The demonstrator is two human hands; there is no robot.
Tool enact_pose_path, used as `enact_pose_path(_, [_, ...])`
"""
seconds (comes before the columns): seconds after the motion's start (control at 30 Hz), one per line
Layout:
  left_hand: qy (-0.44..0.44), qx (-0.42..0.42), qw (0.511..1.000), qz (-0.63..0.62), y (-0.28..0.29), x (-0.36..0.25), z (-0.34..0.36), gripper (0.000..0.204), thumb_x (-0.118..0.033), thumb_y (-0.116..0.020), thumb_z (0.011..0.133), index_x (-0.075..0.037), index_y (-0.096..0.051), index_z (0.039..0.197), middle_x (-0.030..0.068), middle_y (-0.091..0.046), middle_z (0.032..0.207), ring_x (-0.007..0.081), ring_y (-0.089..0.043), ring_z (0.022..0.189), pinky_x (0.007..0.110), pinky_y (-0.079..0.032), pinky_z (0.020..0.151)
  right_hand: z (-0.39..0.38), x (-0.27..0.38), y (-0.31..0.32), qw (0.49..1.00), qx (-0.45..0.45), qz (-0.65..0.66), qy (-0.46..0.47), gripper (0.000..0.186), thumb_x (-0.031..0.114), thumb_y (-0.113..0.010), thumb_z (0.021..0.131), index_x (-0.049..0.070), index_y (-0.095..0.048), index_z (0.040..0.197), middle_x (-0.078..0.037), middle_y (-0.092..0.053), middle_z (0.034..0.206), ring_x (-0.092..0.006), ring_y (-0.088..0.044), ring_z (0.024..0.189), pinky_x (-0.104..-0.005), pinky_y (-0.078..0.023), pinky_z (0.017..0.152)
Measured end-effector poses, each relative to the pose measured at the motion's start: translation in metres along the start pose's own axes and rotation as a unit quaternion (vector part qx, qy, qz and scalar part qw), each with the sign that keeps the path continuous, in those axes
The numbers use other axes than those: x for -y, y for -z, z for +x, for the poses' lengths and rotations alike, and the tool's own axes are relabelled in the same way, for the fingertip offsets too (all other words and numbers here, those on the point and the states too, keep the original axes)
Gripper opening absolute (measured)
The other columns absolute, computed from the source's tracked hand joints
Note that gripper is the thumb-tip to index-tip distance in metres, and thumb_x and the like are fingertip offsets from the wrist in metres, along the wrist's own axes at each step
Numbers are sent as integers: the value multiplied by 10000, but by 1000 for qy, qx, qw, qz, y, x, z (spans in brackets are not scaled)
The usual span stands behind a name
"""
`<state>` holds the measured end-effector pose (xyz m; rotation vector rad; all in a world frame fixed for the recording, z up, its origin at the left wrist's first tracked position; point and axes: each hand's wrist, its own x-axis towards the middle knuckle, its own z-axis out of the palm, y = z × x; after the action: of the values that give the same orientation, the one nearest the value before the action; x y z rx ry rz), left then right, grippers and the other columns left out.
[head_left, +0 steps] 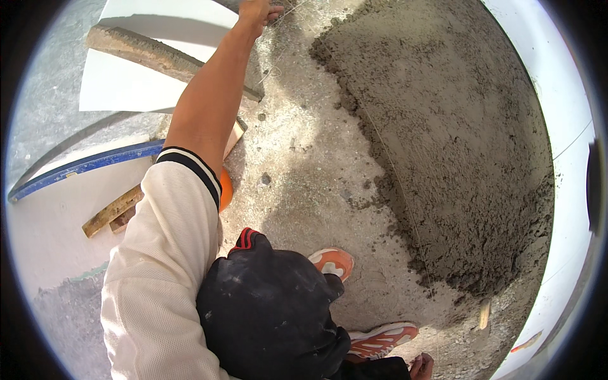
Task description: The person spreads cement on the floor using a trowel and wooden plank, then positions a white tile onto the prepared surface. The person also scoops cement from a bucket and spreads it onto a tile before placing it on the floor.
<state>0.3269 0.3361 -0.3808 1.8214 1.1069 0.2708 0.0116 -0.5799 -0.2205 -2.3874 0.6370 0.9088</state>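
Note:
My left hand [255, 11] reaches out at the top edge on a stretched arm in a cream sleeve. Its fingers are curled closed on a thin pale string [292, 9], and part of the hand is cut off by the frame. At the bottom edge, beside my shoe, my right hand [422, 367] shows only in part. Its fingers are pinched together, with a fine thread of string at the fingertips. A taut string [394, 166] passes over the left border of the wet grey mortar bed [456, 139], which spreads across the right side.
A mortar-crusted board [142, 50] lies on a white panel [104, 82] at upper left. Below are a blue straightedge [95, 166], wood offcuts [114, 210] and an orange object [226, 190]. A small wooden peg [484, 315] stands by the mortar's near end. A white wall [573, 107] borders the right.

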Motion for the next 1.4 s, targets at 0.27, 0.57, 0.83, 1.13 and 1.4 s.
enact_pose_path(0.27, [-34,-4,999,-1,-17,-4,-2,531,-361,-441,1111,93,-567,1355,146,-797,1079,166,-711,885,318,-515,743,-2,16,2,1000,-3,-19,-4,340,300,-631,1069,-15,-666,1192,-123,-706,967,-198,-656,858,-343,-566,721])
enact_pose_path(0.57, [-54,-84,980,170,-10,-2,-15,501,-351,-498,1077,89,-737,1084,168,-800,934,189,-675,824,357,-528,822,-1,7,2,999,7,6,-31,345,306,-629,1071,-15,-664,1192,-107,-706,979,-184,-647,853,-330,-558,719])
enact_pose_path(0.83, [-17,24,997,-68,-20,-8,-16,464,-299,-422,1126,34,-494,1441,166,-777,1152,154,-663,927,305,-451,822,0,17,1,1000,4,4,-9,354,329,-622,1073,-5,-669,1179,-118,-701,955,-201,-644,841,-341,-557,715])
enact_pose_path(1.13, [-3,-19,995,-99,-1,16,24,602,-430,-423,1119,95,-520,1397,226,-749,1111,224,-620,627,418,-519,591,9,3,4,1000,15,-8,3,361,332,-628,1068,-10,-673,1177,-122,-703,949,-208,-639,819,-354,-549,696])
enact_pose_path(1.4, [2,-62,991,-120,-20,4,-1,588,-409,-482,1093,104,-496,1381,245,-727,1104,271,-641,688,445,-513,620,-3,8,1,1000,7,-5,-14,357,332,-637,1063,-3,-672,1181,-124,-699,979,-197,-632,855,-338,-544,720])
